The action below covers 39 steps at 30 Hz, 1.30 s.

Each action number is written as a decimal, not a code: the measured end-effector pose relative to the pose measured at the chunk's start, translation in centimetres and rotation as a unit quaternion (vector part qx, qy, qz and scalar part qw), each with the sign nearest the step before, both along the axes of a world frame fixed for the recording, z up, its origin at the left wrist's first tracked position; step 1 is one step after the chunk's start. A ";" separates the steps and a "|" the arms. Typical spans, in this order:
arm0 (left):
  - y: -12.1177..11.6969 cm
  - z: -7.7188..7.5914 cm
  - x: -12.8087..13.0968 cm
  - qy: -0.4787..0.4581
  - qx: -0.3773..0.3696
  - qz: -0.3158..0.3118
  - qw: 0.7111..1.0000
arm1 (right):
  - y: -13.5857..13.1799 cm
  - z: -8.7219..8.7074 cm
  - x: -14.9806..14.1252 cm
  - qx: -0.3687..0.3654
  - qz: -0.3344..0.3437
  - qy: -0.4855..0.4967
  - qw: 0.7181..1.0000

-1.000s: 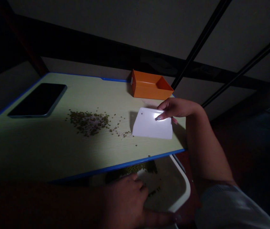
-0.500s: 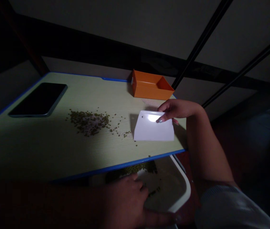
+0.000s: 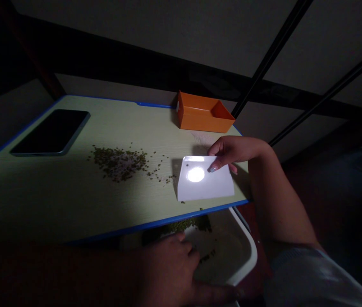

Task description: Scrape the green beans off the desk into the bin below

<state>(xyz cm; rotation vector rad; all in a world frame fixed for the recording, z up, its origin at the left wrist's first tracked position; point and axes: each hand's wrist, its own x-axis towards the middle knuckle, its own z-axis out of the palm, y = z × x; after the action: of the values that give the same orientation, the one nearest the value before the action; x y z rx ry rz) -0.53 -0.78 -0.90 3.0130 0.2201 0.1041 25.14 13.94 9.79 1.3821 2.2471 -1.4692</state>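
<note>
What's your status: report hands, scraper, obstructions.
Right hand gripping white scraper near table's blue edge. Left hand at white bin, grip unclear. Stray grain between scraper and edge.

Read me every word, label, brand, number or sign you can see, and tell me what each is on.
There is no readable text here.
Orange box: pale spot on one end, too small to make out.
Dark-screened device: no lettering visible.
White scraper: a small hole and bright glare, no lettering visible.
</note>
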 end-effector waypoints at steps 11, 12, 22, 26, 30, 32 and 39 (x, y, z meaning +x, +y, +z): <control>0.2 0.2 0.0 0.011 0.003 -0.029 1.000 | -0.3 0.0 -0.7 -0.010 0.029 -0.019 0.999; 0.2 0.3 0.0 0.015 -0.001 -0.034 0.999 | -0.3 0.0 -0.8 -0.011 0.032 -0.018 0.999; 0.3 0.3 0.0 0.033 0.003 -0.042 0.999 | -0.3 -0.4 -1.2 -0.021 0.045 -0.025 0.998; 0.3 0.3 0.1 0.023 0.001 -0.040 0.999 | -0.3 -0.4 -1.3 -0.018 0.050 -0.028 0.998; 0.3 0.5 0.1 0.023 0.006 -0.035 0.999 | -0.3 -0.5 -1.4 -0.016 0.057 -0.027 0.998; 0.3 0.4 0.0 0.022 0.010 -0.035 0.999 | -0.3 -0.7 -1.4 -0.010 0.062 -0.030 0.998; 0.3 0.1 0.1 0.016 0.019 -0.042 0.999 | -0.4 -0.7 -1.6 0.019 0.076 -0.040 0.996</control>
<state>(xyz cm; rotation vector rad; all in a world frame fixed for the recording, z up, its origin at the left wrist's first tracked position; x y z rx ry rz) -0.42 -0.45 -0.78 3.0581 0.0948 0.0519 23.51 13.58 9.05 1.2259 2.2845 -1.3063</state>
